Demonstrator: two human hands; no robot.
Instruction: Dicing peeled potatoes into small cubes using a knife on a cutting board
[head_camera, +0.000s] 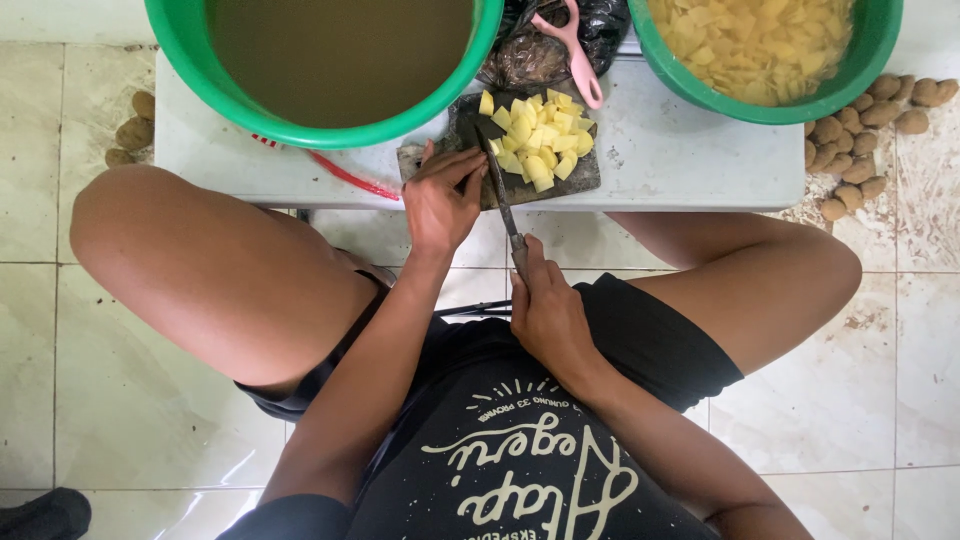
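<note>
Right hand (548, 318) grips knife (498, 185), blade pointing away toward potato pieces (541, 140).

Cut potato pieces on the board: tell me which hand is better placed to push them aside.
Left hand: probably, it rests empty by the potato pieces; right hand grips the knife.

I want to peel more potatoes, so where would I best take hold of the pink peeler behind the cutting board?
Probably by the long straight handle of the pink peeler, coming from the cutting board side. The handle's free end points toward the board and lies bare; its looped head rests against the black bag.
</note>
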